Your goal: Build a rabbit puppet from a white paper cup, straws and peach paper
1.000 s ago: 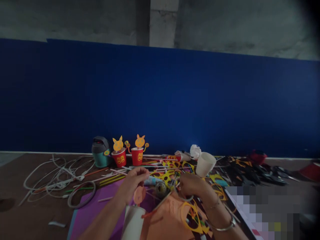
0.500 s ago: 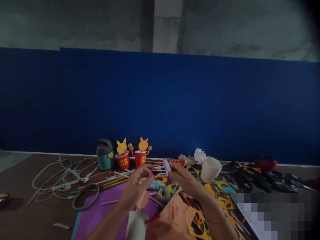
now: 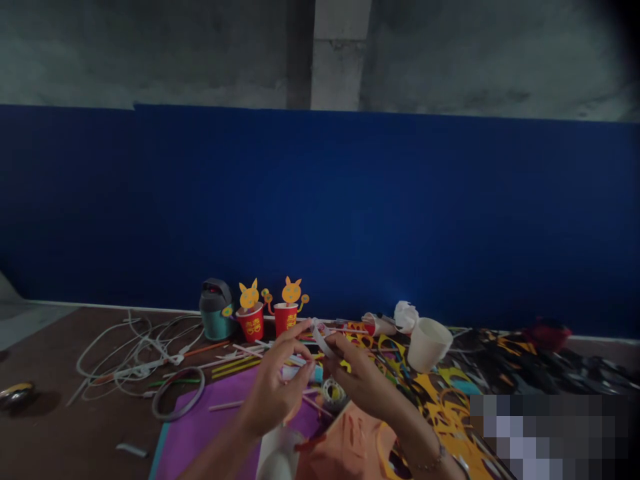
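Note:
A narrow white tape roll (image 3: 324, 341) stands on edge between my hands, above the cluttered table. My right hand (image 3: 357, 375) is closed on its right side, with a bracelet at the wrist. My left hand (image 3: 280, 380) is curved, thumb and fingers apart, and its index fingertip meets the roll's upper left rim. No object shows between the left thumb and fingers. Below the hands lie a second tape roll (image 3: 333, 395), a light blue tube-like item (image 3: 300, 373) and purple paper (image 3: 210, 427). A blurred white object (image 3: 280, 457) is partly hidden near my left forearm.
Two red paper cups (image 3: 286, 320) with orange cat-face cutouts stand at the back, beside a teal lidded container (image 3: 216, 317). White cable (image 3: 115, 353) and a grey ring (image 3: 180, 417) lie left. A white cup (image 3: 429, 343), crumpled paper (image 3: 405, 316) and yellow cut scraps (image 3: 450, 413) lie right.
My left hand has moved up toward the tape roll, and its index finger now touches the rim. The roll has tilted and shifted slightly left. The camera view has shifted a little.

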The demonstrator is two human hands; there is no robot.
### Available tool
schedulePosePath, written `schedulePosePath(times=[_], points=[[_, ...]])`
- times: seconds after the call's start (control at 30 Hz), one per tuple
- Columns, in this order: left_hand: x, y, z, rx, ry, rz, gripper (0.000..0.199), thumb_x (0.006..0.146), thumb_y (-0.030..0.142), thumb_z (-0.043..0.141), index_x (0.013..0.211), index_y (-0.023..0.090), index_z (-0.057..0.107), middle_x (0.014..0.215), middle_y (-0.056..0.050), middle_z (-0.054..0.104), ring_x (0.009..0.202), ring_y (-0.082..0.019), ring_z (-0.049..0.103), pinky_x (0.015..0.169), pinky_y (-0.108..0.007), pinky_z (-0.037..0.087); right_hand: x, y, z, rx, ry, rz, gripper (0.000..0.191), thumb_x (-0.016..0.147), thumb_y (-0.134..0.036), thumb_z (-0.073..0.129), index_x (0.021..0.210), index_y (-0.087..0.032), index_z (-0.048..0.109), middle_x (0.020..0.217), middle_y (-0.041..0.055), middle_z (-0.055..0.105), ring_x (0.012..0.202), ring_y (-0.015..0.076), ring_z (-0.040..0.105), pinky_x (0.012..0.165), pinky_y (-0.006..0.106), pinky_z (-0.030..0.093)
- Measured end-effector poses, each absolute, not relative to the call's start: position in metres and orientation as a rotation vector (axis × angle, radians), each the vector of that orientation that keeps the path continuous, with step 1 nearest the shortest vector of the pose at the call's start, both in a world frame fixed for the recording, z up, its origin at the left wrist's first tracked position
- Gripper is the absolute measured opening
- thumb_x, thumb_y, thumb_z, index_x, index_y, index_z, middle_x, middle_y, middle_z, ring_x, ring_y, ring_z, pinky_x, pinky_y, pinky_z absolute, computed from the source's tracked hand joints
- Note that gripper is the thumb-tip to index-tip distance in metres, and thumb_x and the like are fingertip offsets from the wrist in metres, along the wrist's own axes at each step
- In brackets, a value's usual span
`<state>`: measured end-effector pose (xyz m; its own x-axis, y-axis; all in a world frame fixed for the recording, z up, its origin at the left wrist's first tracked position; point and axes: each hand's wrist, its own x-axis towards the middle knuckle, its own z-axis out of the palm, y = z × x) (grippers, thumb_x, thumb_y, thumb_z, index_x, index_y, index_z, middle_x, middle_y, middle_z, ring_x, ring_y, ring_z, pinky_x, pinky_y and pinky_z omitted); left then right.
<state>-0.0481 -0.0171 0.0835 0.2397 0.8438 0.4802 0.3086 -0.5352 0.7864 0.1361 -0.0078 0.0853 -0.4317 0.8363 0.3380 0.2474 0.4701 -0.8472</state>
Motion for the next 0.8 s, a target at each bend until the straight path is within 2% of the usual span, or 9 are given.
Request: schedulePosePath(times=[0.2, 0.4, 0.57, 0.67, 0.8], points=[[-0.0473, -0.0208, 0.0826, 1.970, 1.034, 1.232, 0.007, 0.085, 0.019, 0.053, 0.082, 0.021, 0.059, 0.139, -0.012, 0.048, 0.126, -0.027, 0.045, 0.103, -0.044, 0.037, 0.1330, -0.0034, 0.0778, -0.949, -1.979, 0.773, 0.015, 0.085, -0.009, 0.043, 0.092, -0.020, 0.051, 0.079, -0.0009, 0.054, 0.071, 0.0125, 0.048, 0.064, 0.023, 0.037], [-0.0458, -0.0240, 0.0814, 2.032, 0.984, 1.232, 0.009, 0.084, 0.015, 0.052, 0.082, 0.021, 0.060, 0.131, -0.011, 0.052, 0.121, -0.025, 0.049, 0.098, -0.040, 0.043, 0.1341, -0.0038, 0.0754, -0.963, -2.029, 0.703, 0.015, 0.085, -0.007, 0.041, 0.089, -0.020, 0.047, 0.076, -0.0023, 0.050, 0.068, 0.0117, 0.044, 0.061, 0.022, 0.034], [-0.0439, -0.0240, 0.0820, 2.072, 0.983, 1.224, 0.010, 0.083, 0.014, 0.052, 0.082, 0.021, 0.059, 0.122, -0.010, 0.056, 0.118, -0.023, 0.050, 0.100, -0.039, 0.041, 0.1355, -0.0041, 0.0786, -1.017, -2.086, 0.570, 0.009, 0.093, -0.020, 0.040, 0.089, -0.020, 0.048, 0.079, 0.0002, 0.053, 0.070, 0.0142, 0.047, 0.064, 0.026, 0.035], [-0.0435, -0.0225, 0.0804, 2.081, 0.989, 1.245, 0.009, 0.083, 0.014, 0.052, 0.081, 0.020, 0.059, 0.130, -0.011, 0.051, 0.124, -0.024, 0.046, 0.102, -0.038, 0.038, 0.1350, -0.0028, 0.0791, -1.034, -2.087, 0.513, 0.017, 0.097, -0.026, 0.035, 0.086, -0.021, 0.047, 0.077, 0.0005, 0.055, 0.071, 0.0156, 0.049, 0.065, 0.027, 0.035], [-0.0435, -0.0214, 0.0768, 2.141, 1.016, 1.192, 0.010, 0.082, 0.013, 0.053, 0.082, 0.020, 0.060, 0.135, -0.012, 0.049, 0.126, -0.025, 0.045, 0.104, -0.039, 0.035, 0.1347, -0.0013, 0.0766, -1.043, -2.103, 0.426, 0.017, 0.097, -0.026, 0.035, 0.085, -0.022, 0.046, 0.073, -0.0002, 0.053, 0.068, 0.0155, 0.048, 0.065, 0.028, 0.034]])
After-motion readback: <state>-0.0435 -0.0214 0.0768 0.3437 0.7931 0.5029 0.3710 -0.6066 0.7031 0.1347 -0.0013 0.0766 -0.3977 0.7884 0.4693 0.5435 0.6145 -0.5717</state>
